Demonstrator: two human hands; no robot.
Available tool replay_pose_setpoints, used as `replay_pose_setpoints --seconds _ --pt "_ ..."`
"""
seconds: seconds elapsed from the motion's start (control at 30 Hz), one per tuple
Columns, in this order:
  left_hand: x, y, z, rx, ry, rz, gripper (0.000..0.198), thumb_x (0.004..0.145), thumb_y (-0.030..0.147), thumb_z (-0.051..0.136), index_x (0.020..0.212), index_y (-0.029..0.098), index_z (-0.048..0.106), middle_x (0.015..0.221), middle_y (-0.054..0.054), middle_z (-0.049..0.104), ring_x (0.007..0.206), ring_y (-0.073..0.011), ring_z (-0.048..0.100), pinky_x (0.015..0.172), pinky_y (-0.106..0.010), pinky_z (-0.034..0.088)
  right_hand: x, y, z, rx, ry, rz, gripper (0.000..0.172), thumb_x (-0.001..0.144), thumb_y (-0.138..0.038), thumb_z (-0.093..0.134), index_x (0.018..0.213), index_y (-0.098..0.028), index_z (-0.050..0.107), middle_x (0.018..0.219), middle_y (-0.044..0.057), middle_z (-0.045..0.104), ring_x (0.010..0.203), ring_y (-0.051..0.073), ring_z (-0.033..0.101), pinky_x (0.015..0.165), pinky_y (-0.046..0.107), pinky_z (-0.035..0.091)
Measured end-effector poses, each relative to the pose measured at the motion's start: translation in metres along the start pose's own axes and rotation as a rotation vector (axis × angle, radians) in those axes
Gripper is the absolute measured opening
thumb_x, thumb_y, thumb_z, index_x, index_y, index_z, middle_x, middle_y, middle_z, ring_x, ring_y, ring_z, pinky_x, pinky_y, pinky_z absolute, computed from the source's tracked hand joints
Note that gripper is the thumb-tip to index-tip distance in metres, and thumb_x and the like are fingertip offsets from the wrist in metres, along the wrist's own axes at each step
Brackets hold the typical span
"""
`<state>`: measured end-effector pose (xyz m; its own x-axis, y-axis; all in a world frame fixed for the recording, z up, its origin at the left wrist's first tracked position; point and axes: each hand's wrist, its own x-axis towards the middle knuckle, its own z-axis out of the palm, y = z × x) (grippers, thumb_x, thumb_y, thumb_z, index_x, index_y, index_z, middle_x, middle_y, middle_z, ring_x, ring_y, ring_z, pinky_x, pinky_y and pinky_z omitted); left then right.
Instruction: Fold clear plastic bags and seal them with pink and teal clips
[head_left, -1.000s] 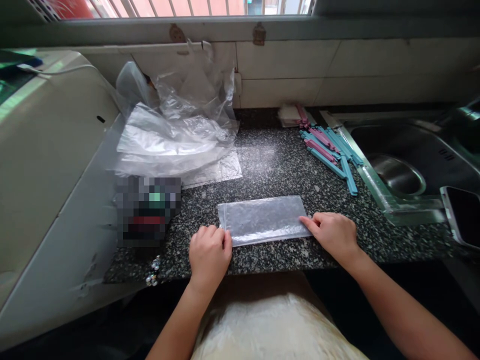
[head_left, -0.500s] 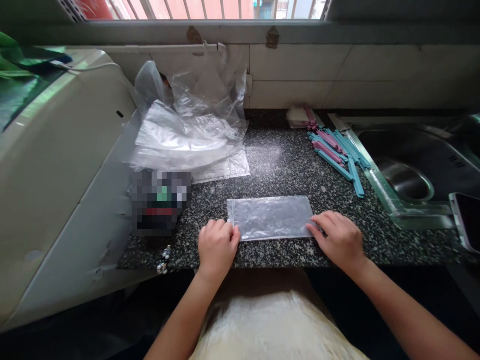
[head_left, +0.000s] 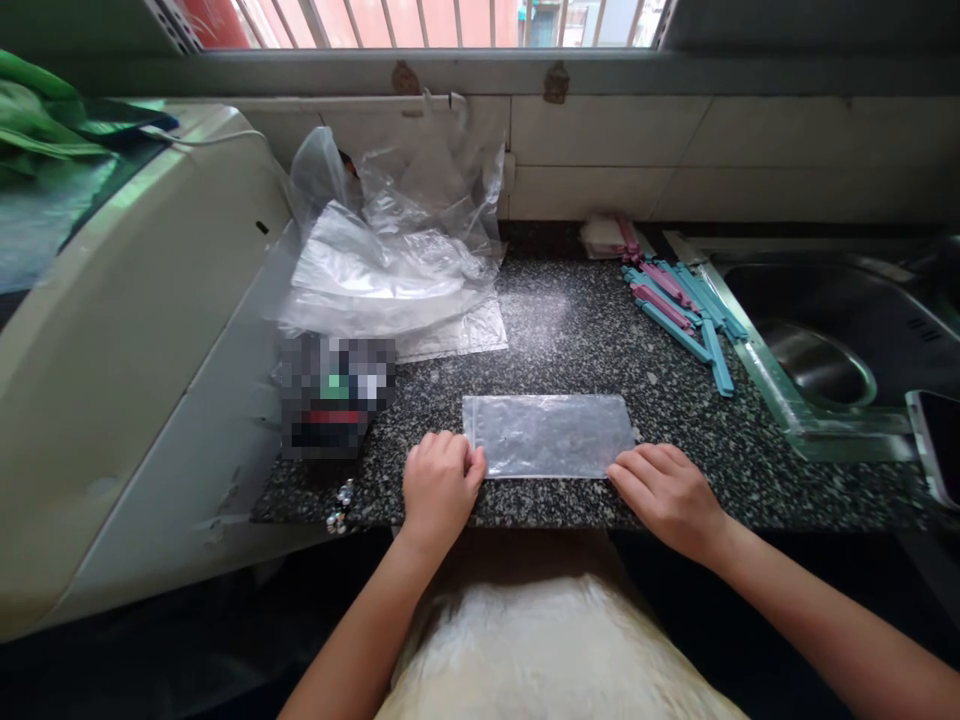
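Bag [head_left: 551,436] of clear plastic lies flat on the speckled counter [head_left: 562,370], near its near edge, long axis running left to right between the person's two hands. The left hand [head_left: 442,487] rests at the near left corner, fingers curled and thumb close beside them; the right hand [head_left: 666,495] rests at the near right corner, fingers bunched together. The bag stretches rightward from the left fingers and leftward from the right ones, so neither hand is clearly nearer. The fingertips hide both corners, and whether they pinch the film or only press it is unclear. To the far left, a pixelated patch [head_left: 337,410] masks some object, while at the right edge a phone [head_left: 940,440] is cut off
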<state>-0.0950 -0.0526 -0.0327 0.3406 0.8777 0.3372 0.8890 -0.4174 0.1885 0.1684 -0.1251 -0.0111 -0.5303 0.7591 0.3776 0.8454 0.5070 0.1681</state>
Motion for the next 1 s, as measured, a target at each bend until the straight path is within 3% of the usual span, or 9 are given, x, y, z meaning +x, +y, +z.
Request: replay_pose_setpoints --seconds 0.07,0.13,0.2,0.3,0.47,0.57,0.67,0.8,1.0 --pt "-0.002 -0.001 0.0 -0.038 0.077 0.006 0.013 0.082 0.027 0.052 0.082 0.016 0.06 0.078 -0.009 0.057 0.076 -0.0228 0.05 0.068 -0.036 0.041 0.001 0.002 0.001 0.007 -0.022 0.004 0.023 0.087 -0.014 0.044 0.073 -0.016 0.062 0.071 0.006 0.061 0.072 0.016 0.049 0.068 0.03 0.033" --pt "-0.003 -0.003 -0.001 -0.082 0.139 0.112 0.017 0.083 0.022 0.05 0.096 0.018 0.06 0.094 -0.011 0.058 0.089 -0.0235 0.051 0.079 -0.038 0.043 0.0 0.003 0.001 0.029 -0.029 -0.003 0.022 0.087 -0.014 0.044 0.075 -0.015 0.062 0.072 0.006 0.061 0.072 0.017 0.049 0.069 0.03 0.033" --pt "-0.004 -0.006 -0.001 -0.124 0.119 0.275 0.019 0.084 0.016 0.047 0.094 0.021 0.062 0.101 -0.009 0.06 0.097 -0.0223 0.051 0.086 -0.038 0.042 -0.002 0.005 -0.002 0.051 -0.017 -0.032 0.021 0.087 -0.013 0.045 0.077 -0.015 0.063 0.073 0.006 0.061 0.073 0.017 0.049 0.069 0.03 0.033" --pt "-0.002 -0.009 -0.001 -0.184 0.035 0.422 0.021 0.085 0.011 0.043 0.085 0.02 0.062 0.094 -0.007 0.063 0.092 -0.0195 0.055 0.084 -0.035 0.045 -0.003 0.006 -0.007 0.026 0.002 -0.069 0.021 0.087 -0.012 0.044 0.082 -0.015 0.064 0.076 0.006 0.063 0.074 0.017 0.05 0.07 0.031 0.033" --pt "-0.001 -0.011 -0.003 -0.23 0.031 0.442 0.019 0.086 0.011 0.041 0.086 0.017 0.06 0.089 -0.007 0.064 0.083 -0.0176 0.056 0.077 -0.03 0.048 0.001 0.007 -0.012 -0.08 -0.041 -0.091 0.031 0.088 -0.01 0.038 0.072 -0.016 0.063 0.07 0.007 0.062 0.071 0.017 0.049 0.068 0.031 0.032" --pt "-0.005 -0.011 -0.007 -0.267 0.011 0.453 0.014 0.085 0.022 0.048 0.093 0.015 0.057 0.092 -0.009 0.063 0.085 -0.0193 0.057 0.078 -0.032 0.048 -0.001 0.01 -0.011 -0.085 -0.055 -0.099 0.031 0.089 -0.011 0.038 0.071 -0.017 0.062 0.07 0.006 0.062 0.071 0.016 0.049 0.069 0.03 0.032" --pt "-0.01 -0.012 -0.009 -0.27 -0.013 0.5 0.021 0.082 0.032 0.054 0.093 0.015 0.056 0.093 -0.011 0.063 0.086 -0.0205 0.057 0.077 -0.034 0.049 -0.004 0.013 -0.014 -0.055 -0.048 -0.091 0.025 0.088 -0.014 0.042 0.073 -0.017 0.062 0.072 0.005 0.062 0.072 0.016 0.049 0.07 0.03 0.033" --pt "-0.013 -0.013 -0.009 -0.2 0.052 0.559 0.009 0.084 0.02 0.049 0.087 0.017 0.057 0.088 -0.008 0.064 0.082 -0.0179 0.058 0.076 -0.031 0.048 -0.005 0.017 -0.021 -0.032 -0.017 -0.066 0.019 0.086 -0.016 0.048 0.072 -0.017 0.061 0.072 0.004 0.063 0.072 0.016 0.05 0.07 0.03 0.034" --pt "-0.003 -0.015 -0.015 -0.216 0.184 0.624 0.011 0.082 0.013 0.049 0.089 0.017 0.057 0.084 -0.006 0.067 0.08 -0.0168 0.06 0.073 -0.03 0.048 0.002 0.028 -0.032 -0.054 0.03 -0.015 0.019 0.086 -0.019 0.049 0.07 -0.019 0.061 0.072 0.003 0.064 0.072 0.016 0.052 0.069 0.03 0.035"
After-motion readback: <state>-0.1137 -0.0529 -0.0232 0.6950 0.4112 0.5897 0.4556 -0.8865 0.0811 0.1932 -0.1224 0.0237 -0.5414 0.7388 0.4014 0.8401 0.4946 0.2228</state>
